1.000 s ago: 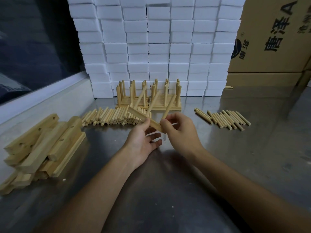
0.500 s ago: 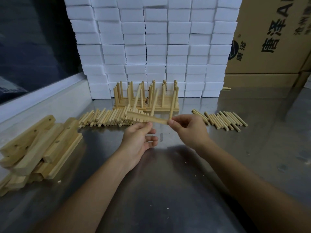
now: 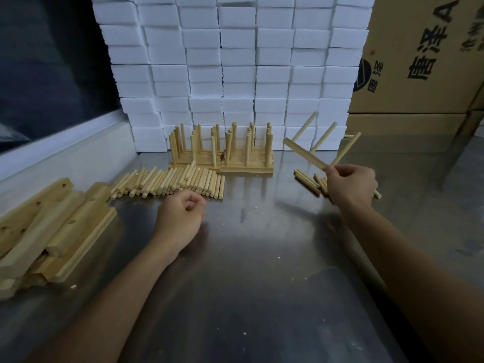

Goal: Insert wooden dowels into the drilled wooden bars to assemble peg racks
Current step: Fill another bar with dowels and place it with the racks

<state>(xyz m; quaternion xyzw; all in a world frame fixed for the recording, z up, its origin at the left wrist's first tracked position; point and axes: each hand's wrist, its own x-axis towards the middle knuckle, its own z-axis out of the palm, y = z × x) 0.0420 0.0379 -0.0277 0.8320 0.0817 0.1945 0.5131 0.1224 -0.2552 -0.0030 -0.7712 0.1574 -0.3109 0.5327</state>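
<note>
- Two hands are in view above a brushed-metal worktop (image 3: 262,297) that carries dull reflections and scattered pale wood crumbs.
- The right hand (image 3: 351,186) pinches one end of an assembled peg rack (image 3: 305,155), held clear of the worktop and tilted: a flat, light-wood bar with three round dowels standing out of it, up and to the right.
- The left hand (image 3: 180,217) hovers low over the worktop with its fingers curled into a loose fist; nothing is held in it.
- One row of loose dowels (image 3: 170,183), smooth pale cylinders lying side by side, sits just beyond the left hand; the count is too high to read.
- A second, smaller group of dowels (image 3: 307,180) lies under the right hand and is partly hidden by it.
- One pile of drilled wooden bars (image 3: 52,229), rectangular with round holes, is stacked at the left edge; the frame cuts it off.
- Finished racks (image 3: 222,153) stand in two adjoining stacks against the back, pegs upright; the number per stack cannot be made out.
- A wall of white foam blocks (image 3: 235,61) rises behind them, laid in courses like brickwork.
- Brown cardboard cartons (image 3: 424,61) with black printed characters stand at the right, cut off by the frame.
</note>
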